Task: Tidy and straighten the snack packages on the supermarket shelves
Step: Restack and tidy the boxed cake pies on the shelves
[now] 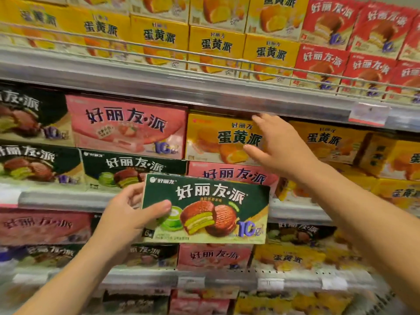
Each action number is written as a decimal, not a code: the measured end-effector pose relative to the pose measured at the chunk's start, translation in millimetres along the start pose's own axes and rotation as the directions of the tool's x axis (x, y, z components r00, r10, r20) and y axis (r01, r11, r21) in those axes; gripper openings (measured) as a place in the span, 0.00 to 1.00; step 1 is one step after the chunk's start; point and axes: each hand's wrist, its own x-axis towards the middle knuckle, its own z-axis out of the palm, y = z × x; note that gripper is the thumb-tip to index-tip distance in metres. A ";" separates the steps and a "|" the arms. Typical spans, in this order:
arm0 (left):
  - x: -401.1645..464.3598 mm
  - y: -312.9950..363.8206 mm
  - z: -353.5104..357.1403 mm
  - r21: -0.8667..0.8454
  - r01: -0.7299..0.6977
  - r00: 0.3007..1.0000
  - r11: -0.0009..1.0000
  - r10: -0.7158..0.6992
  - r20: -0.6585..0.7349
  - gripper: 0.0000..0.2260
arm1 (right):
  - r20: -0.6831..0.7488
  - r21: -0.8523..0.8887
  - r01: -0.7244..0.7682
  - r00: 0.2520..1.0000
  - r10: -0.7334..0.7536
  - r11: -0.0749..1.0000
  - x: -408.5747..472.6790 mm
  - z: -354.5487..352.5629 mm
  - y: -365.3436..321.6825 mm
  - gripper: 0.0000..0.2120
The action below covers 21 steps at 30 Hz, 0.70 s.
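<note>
**Legible print on shelf stock**

Green box [205,209], held in front of the shelves by the left hand [127,215]: "好丽友·派" is printed in large white characters, the brand "好丽友" is set small at the top left corner, "10" in blue is shown at the lower right, and "6" is marked at the lower left. Smaller lines beneath cannot be read.

Pink box [127,126], middle shelf: "好丽友·派" and a blue "10" are carried.

Yellow box [223,138], beside it: "好丽友" is placed above "蛋黄派".

Yellow boxes [216,45], top shelf: "蛋黄派" is repeated.

Red boxes [322,62], top shelf right: "好丽友·派" is printed in white.

Price tag [368,114] on the shelf rail: blurred, not legible.
</note>
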 end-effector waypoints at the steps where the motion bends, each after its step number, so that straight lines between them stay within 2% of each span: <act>1: 0.0 0.6 -0.9 0.001 0.002 1.000 1.000 -0.002 0.011 0.36 | 0.027 -0.038 -0.028 0.999 0.029 0.999 6.2 3.3 1.7 0.38; 6: 4.3 4.3 -0.6 -0.009 -0.031 0.999 0.999 0.032 0.032 0.31 | 0.082 -0.127 -0.144 0.985 0.155 0.981 19.8 13.0 20.8 0.42; 13: 11.4 0.5 11.3 -0.054 -0.033 0.999 0.998 0.035 0.035 0.31 | 0.135 -0.143 -0.124 0.980 0.143 0.982 34.1 9.8 34.0 0.46; 16: 13.8 -2.3 16.8 -0.038 -0.037 0.998 0.999 0.039 0.040 0.35 | 0.158 -0.125 -0.090 0.981 0.109 0.988 33.9 8.0 40.4 0.44; 21: 16.3 -8.8 29.1 -0.029 -0.034 0.997 0.999 0.036 0.073 0.35 | 0.197 -0.079 -0.044 0.979 0.059 0.996 36.8 7.1 51.6 0.39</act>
